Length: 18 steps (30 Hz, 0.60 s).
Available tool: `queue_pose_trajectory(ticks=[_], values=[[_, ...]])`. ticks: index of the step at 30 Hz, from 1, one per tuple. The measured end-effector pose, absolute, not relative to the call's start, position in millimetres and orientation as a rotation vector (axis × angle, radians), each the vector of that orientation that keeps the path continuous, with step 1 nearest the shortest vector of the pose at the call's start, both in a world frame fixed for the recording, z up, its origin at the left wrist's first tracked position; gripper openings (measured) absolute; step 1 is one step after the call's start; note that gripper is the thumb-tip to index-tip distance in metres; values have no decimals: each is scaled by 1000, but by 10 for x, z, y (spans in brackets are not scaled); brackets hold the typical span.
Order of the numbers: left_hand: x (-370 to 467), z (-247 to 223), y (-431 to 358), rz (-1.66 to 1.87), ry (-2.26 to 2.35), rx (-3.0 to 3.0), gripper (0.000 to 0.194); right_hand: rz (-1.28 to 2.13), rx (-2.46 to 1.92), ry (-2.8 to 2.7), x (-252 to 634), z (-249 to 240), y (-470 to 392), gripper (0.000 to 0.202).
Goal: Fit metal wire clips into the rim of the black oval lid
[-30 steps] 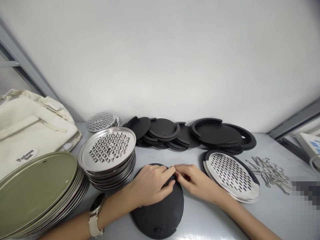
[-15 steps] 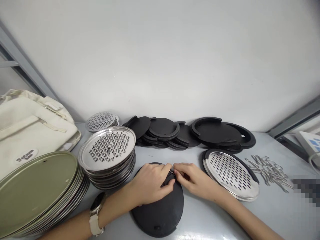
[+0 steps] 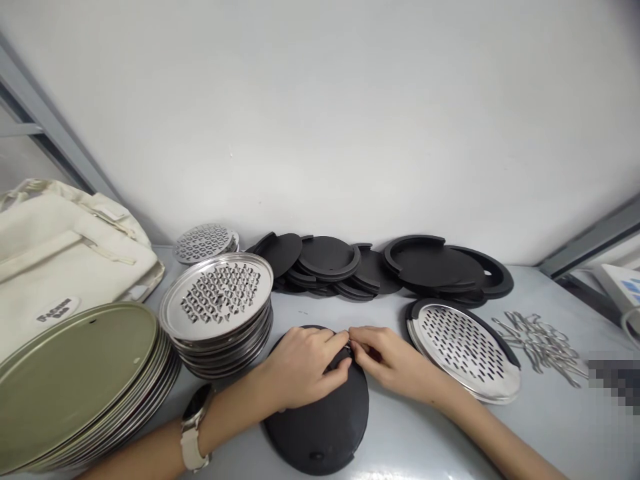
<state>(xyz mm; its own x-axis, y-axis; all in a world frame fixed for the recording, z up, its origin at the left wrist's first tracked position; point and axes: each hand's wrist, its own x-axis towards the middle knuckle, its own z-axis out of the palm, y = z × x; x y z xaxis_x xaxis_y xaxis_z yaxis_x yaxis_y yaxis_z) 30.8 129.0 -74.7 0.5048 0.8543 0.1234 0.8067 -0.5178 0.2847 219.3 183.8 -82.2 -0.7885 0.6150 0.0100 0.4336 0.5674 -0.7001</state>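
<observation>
A round black disc [image 3: 320,427] lies on the table in front of me, with a small dark slot near its lower edge. My left hand [image 3: 310,363] rests over its upper part, fingers curled at the far right rim and closed on the disc. My right hand [image 3: 387,357] pinches a small shiny metal clip [image 3: 349,345] at that same rim, fingertips touching those of the left. Most of the clip is hidden by the fingers. To the right lies a pile of similar wire clips [image 3: 543,343].
Stacked grater discs [image 3: 217,300] and olive oval trays [image 3: 75,380] stand on the left, before a cream bag [image 3: 60,247]. Black discs and rims [image 3: 327,257] line the wall. Slotted metal discs with a black rim [image 3: 463,347] lie right of my right hand.
My fingertips have drawn closer together at the disc's rim, covering more of the metal clip. The disc stays in place; the view has shifted very slightly.
</observation>
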Motion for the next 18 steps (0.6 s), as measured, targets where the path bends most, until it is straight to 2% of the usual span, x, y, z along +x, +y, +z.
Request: queue_pose_trajectory(ticks=[18], values=[[320,-759,1292,389,1445,2492,19,1037,-893,-2527,2191,-830,1837,24]])
